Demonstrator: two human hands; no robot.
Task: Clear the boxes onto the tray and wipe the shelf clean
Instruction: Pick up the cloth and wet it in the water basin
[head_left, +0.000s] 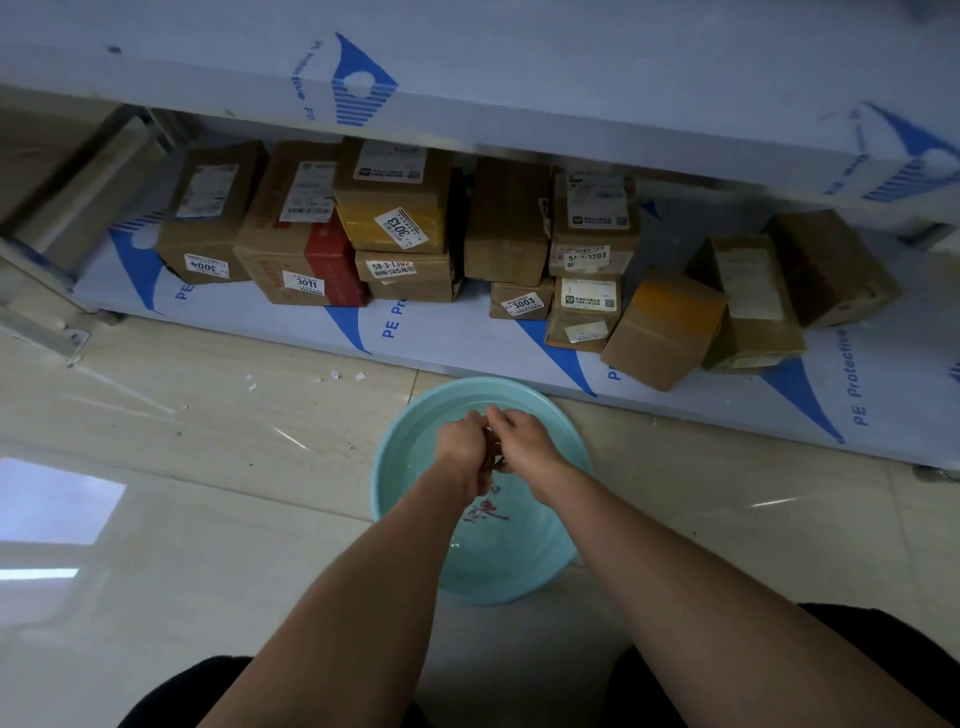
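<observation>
Tiled floor (208, 519) by the shelf (441, 332), boxes (405, 218) stacked there, both my hands, left hand (462, 449) and right hand (524, 441), wringing a dark rag (493, 451) over the basin (519, 571)

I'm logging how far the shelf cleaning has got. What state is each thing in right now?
Brown cardboard boxes: still on the shelf, some stacked, right ones tilted.
Film-covered bottom shelf: still loaded, front strip bare.
Round teal plastic basin: on the floor, holding water.
Small dark cloth: squeezed between both hands over the basin.
Left hand: gripping the cloth.
Right hand: gripping the cloth.
</observation>
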